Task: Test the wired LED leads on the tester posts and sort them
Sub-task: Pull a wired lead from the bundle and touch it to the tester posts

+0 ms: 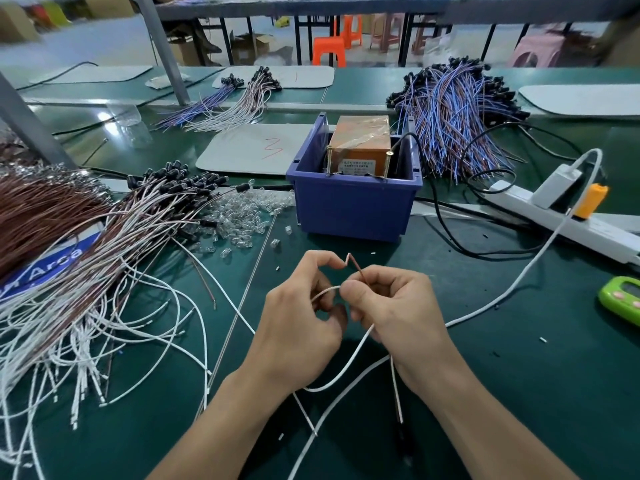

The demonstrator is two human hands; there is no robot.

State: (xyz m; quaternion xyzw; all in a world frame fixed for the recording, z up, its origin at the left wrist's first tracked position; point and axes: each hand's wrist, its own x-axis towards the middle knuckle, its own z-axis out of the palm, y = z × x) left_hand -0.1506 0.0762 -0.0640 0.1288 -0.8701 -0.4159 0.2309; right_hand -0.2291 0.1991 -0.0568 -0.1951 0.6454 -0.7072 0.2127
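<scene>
My left hand (pixel 298 317) and my right hand (pixel 391 306) meet over the green mat in front of the blue bin (pixel 349 206). Both pinch one wired LED lead (pixel 349 358): its brown wire end (pixel 354 263) sticks up bent between the fingertips, and its white wire loops down below my hands. The orange tester box (pixel 360 143) stands inside the bin, with two upright metal posts (pixel 388 164) at its front. A large heap of brown-and-white leads (pixel 104 244) lies to the left.
A pile of blue and brown leads (pixel 453 116) lies behind right of the bin, smaller bundles (pixel 235 102) at the back. Loose clear LEDs (pixel 242 220) are scattered left of the bin. A white power strip (pixel 561 213), a white cable and a green timer (pixel 623 299) sit right.
</scene>
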